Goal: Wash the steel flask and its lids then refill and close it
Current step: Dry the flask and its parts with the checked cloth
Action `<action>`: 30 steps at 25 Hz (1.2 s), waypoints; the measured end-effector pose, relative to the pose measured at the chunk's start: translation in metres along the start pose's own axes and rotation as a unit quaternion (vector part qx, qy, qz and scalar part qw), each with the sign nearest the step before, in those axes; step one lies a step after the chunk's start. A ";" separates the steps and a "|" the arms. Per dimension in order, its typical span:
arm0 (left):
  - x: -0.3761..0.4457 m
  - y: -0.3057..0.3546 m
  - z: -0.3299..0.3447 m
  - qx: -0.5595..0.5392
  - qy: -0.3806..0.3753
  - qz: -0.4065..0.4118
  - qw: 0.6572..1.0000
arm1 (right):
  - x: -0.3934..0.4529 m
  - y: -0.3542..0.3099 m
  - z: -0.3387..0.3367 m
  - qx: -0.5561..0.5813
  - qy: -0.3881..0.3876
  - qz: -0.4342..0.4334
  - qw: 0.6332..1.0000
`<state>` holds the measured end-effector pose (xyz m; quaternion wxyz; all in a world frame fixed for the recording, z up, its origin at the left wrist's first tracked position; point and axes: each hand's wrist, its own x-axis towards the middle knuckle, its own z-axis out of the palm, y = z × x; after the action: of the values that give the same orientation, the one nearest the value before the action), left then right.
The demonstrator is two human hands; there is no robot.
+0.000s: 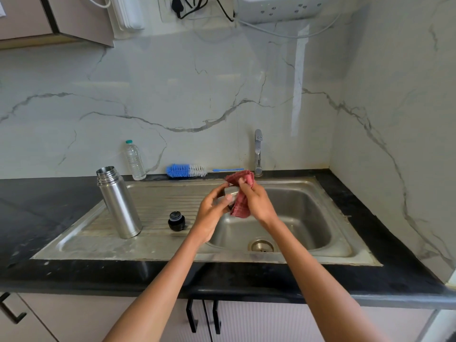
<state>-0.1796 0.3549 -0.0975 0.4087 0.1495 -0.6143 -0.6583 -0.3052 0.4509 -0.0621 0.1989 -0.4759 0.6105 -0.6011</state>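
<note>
At frame centre, above the sink (320,191), a steel lid (228,193) is clasped by the left hand (214,208) so the red cloth (240,196), bunched in the right hand (256,201), can dry it; the open steel flask (118,203) and black inner lid (176,220) wait centre-left on the drainboard.

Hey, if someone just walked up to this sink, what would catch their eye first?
Probably the two hands above the basin: the right hand rubbing a red cloth on a steel lid held by the left hand. Next, the open steel flask upright on the drainboard, a black inner lid beside it.
</note>
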 end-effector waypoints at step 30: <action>-0.001 0.002 -0.006 -0.132 0.056 -0.045 0.989 | -0.016 -0.012 0.026 0.213 0.002 0.116 0.970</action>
<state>-0.1736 0.3515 -0.0977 0.4283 0.1590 -0.4910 -0.7418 -0.2725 0.4515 -0.0613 0.3627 -0.3467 0.5203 -0.6910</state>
